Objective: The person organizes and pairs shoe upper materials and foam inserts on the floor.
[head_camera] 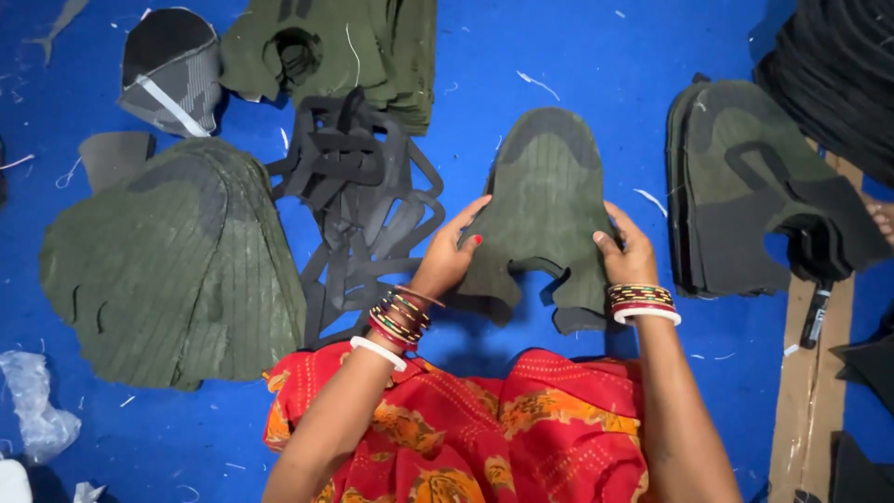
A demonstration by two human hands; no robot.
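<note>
The olive-green, ribbed fabric shoe-upper piece is held above the blue floor, toe pointing away, left hand and right hand fingers clamped on opposite side edges.

Blue floor under me. On it: big stack of green shoe uppers at my left, tangle of dark cut-out strips beside it, another green stack beyond, grey-green stack right, cardboard strip, marker, white thread scraps.

Shoe workshop, stacked cut uppers, blue floor
</note>
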